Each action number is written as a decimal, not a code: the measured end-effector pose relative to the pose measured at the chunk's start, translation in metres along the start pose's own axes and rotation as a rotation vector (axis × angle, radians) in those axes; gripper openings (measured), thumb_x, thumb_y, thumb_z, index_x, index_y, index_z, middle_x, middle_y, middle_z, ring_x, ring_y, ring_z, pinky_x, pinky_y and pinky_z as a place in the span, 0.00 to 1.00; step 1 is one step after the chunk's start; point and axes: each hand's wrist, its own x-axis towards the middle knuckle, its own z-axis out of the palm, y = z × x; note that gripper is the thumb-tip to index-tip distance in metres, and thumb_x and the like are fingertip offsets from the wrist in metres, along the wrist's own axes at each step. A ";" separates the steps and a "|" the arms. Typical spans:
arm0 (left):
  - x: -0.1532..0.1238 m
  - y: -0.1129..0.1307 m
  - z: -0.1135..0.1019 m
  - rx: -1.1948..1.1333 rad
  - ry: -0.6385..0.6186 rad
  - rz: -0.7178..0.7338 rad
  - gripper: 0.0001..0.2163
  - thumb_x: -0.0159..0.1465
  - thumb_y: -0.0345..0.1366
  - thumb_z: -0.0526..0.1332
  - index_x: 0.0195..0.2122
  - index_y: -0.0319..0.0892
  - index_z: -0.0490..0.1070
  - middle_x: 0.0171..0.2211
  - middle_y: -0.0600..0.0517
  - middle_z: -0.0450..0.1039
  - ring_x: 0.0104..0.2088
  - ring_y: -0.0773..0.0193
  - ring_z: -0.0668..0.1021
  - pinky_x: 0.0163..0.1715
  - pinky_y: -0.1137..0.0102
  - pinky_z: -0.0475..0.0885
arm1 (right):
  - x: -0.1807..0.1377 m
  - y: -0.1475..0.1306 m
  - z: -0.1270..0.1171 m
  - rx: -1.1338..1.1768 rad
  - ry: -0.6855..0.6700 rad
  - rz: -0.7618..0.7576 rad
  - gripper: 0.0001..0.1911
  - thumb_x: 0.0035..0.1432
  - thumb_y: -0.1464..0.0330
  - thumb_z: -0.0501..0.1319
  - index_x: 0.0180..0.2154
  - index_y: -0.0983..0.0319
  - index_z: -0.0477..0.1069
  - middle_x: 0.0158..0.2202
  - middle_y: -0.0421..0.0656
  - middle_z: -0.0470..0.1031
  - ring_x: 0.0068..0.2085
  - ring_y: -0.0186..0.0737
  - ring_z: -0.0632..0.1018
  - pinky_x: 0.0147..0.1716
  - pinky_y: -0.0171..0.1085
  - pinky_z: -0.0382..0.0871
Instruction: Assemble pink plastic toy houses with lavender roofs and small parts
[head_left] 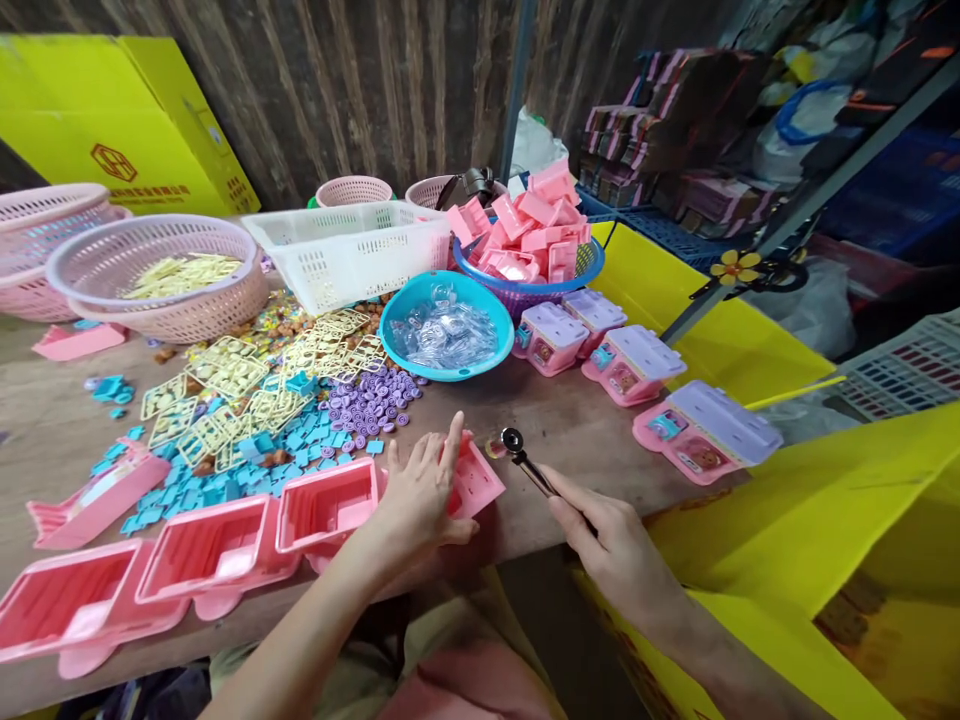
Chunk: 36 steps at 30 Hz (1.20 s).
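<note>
My left hand (420, 490) rests with fingers spread over a pink plastic box part (478, 482) at the table's front edge; the hand hides part of it. In my right hand (611, 545) is a dark metal tool with a round, shiny head (512, 440), its handle wrapped by my fingers. The tool's head is just right of the pink part, near a small clear round piece (495, 447) on the table. To the left, several open pink boxes (217, 550) stand in a row, the closest beside my left wrist.
Loose turquoise tiles (225, 485), purple swirl pieces (371, 405) and cream frames (225, 370) cover the table's left half. Behind are a turquoise bowl (390, 340) of clear parts and a blue basket (592, 272) of pink parts. Finished-looking lilac-topped boxes (709, 430) and yellow cartons (765, 560) stand right.
</note>
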 end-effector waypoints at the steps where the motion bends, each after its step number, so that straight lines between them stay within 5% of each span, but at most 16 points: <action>1: 0.000 0.001 0.003 0.007 0.019 -0.008 0.51 0.48 0.40 0.64 0.65 0.37 0.30 0.60 0.34 0.55 0.62 0.45 0.54 0.57 0.42 0.39 | 0.000 -0.002 -0.001 -0.004 0.032 -0.022 0.20 0.62 0.70 0.48 0.53 0.63 0.67 0.50 0.46 0.73 0.51 0.41 0.74 0.49 0.38 0.70; 4: 0.001 0.002 0.012 0.026 0.082 -0.020 0.50 0.48 0.43 0.65 0.65 0.37 0.33 0.60 0.34 0.55 0.63 0.44 0.53 0.57 0.42 0.36 | -0.001 0.001 0.001 -0.045 0.072 -0.085 0.20 0.62 0.71 0.48 0.54 0.63 0.65 0.50 0.46 0.73 0.50 0.41 0.75 0.49 0.39 0.70; 8: 0.002 0.002 0.016 0.020 0.101 -0.030 0.48 0.47 0.41 0.65 0.65 0.37 0.37 0.61 0.34 0.53 0.63 0.44 0.54 0.58 0.43 0.36 | 0.002 0.011 0.007 -0.095 -0.079 -0.109 0.20 0.61 0.73 0.48 0.52 0.63 0.68 0.47 0.46 0.75 0.47 0.41 0.77 0.45 0.36 0.73; 13: 0.003 0.004 0.016 -0.025 0.094 -0.038 0.48 0.46 0.38 0.63 0.64 0.34 0.37 0.61 0.33 0.53 0.62 0.43 0.54 0.57 0.42 0.35 | 0.012 0.008 0.015 -0.075 0.020 -0.110 0.20 0.62 0.71 0.47 0.54 0.65 0.66 0.50 0.47 0.73 0.50 0.41 0.74 0.49 0.37 0.70; 17: 0.000 0.000 0.019 -0.136 0.168 -0.022 0.46 0.44 0.34 0.64 0.63 0.34 0.43 0.61 0.34 0.53 0.62 0.42 0.55 0.58 0.42 0.32 | 0.018 0.011 0.015 -0.076 -0.053 -0.047 0.19 0.62 0.69 0.49 0.50 0.65 0.70 0.46 0.47 0.76 0.46 0.42 0.78 0.43 0.37 0.74; 19: -0.006 -0.003 0.018 -0.320 0.239 0.026 0.44 0.44 0.33 0.64 0.62 0.37 0.44 0.59 0.37 0.56 0.61 0.43 0.57 0.58 0.43 0.33 | 0.021 0.016 0.006 -0.090 -0.004 0.016 0.19 0.62 0.68 0.49 0.51 0.64 0.69 0.45 0.45 0.77 0.45 0.43 0.78 0.41 0.38 0.74; 23: -0.024 -0.006 0.013 -0.933 0.353 0.237 0.43 0.49 0.32 0.62 0.62 0.45 0.36 0.58 0.42 0.57 0.57 0.55 0.64 0.59 0.56 0.53 | 0.027 0.039 -0.014 -0.321 0.200 0.069 0.19 0.62 0.65 0.49 0.52 0.59 0.69 0.42 0.44 0.78 0.42 0.45 0.79 0.36 0.40 0.75; 30: -0.033 -0.004 0.024 -1.356 0.387 0.304 0.44 0.46 0.34 0.67 0.60 0.46 0.41 0.57 0.44 0.58 0.57 0.54 0.63 0.58 0.61 0.57 | 0.036 0.097 0.011 -0.739 0.116 0.107 0.18 0.59 0.72 0.49 0.46 0.60 0.72 0.32 0.46 0.78 0.28 0.42 0.77 0.24 0.37 0.69; 33: -0.032 -0.006 0.022 -1.675 0.340 0.224 0.45 0.42 0.39 0.71 0.58 0.45 0.48 0.56 0.43 0.60 0.55 0.50 0.66 0.53 0.60 0.64 | 0.041 0.096 0.016 -0.638 0.162 0.031 0.17 0.60 0.68 0.49 0.47 0.59 0.72 0.32 0.46 0.74 0.34 0.44 0.75 0.29 0.39 0.71; 36: -0.030 -0.006 0.013 -2.076 0.247 0.066 0.37 0.48 0.45 0.67 0.56 0.43 0.53 0.52 0.43 0.66 0.49 0.50 0.72 0.46 0.59 0.70 | 0.044 0.066 0.012 -0.302 0.137 -0.120 0.23 0.61 0.58 0.50 0.56 0.59 0.62 0.41 0.47 0.70 0.42 0.44 0.74 0.39 0.41 0.72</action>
